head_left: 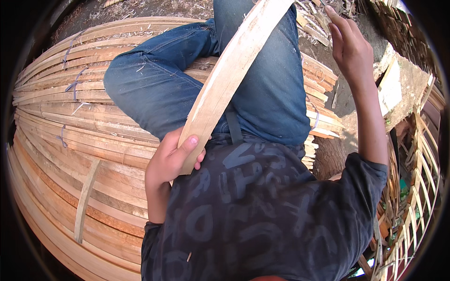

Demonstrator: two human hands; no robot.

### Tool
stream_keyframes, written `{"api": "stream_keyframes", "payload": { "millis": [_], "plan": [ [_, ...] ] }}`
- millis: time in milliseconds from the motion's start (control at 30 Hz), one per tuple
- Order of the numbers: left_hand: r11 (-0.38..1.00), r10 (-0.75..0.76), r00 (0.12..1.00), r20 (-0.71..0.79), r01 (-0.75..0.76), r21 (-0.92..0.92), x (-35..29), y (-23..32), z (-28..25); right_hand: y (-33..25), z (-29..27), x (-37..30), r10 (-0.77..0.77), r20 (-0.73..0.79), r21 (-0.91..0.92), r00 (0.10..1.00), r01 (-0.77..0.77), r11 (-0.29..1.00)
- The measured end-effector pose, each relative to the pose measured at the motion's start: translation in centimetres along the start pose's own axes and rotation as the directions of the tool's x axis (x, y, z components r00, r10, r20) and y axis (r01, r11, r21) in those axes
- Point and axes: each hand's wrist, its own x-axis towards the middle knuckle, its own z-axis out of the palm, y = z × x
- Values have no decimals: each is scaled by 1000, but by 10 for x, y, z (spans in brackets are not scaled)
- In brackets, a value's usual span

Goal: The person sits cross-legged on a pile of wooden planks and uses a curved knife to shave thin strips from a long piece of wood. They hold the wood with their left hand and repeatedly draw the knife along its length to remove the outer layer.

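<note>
A long pale wooden slat (229, 70) slants across my lap, from my belly up over the raised thigh and out past the top edge. My left hand (171, 157) is closed around its lower end, thumb lying on the flat face. One long edge of the slat looks rough and splintered. Off to the upper right is my right hand (351, 47), apart from the slat. Its index finger points forward and the other fingers are curled. A thin greyish thing shows at that fingertip, cut by the frame's edge, and I cannot make out what it is.
Bundles of wooden strips (93, 122), tied with purplish string (75, 84), lie under and left of my legs. A short loose strip (86, 201) crosses them. Shavings (183, 9) litter the ground ahead. At the right stand a stone block (405, 86) and a curved rack of slats (422, 187).
</note>
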Motion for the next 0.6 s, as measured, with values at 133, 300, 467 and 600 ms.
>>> {"api": "stream_keyframes", "payload": {
  "millis": [133,300,467,600],
  "plan": [
    [994,34,998,-44,-29,101,3,-3,1,-59,-10,-7,-139,70,48,988,136,990],
    [983,81,989,-119,-60,173,-4,1,6,-13,-1,-13,-139,-3,-100,990,138,985],
    [919,169,974,-148,-102,381,1,5,9,-13,-19,-16,-5,-29,-108,1000,2,994],
    [849,258,959,-119,-166,502,9,-11,3,-66,-36,-17,-115,25,-56,993,116,992]
  ]
}}
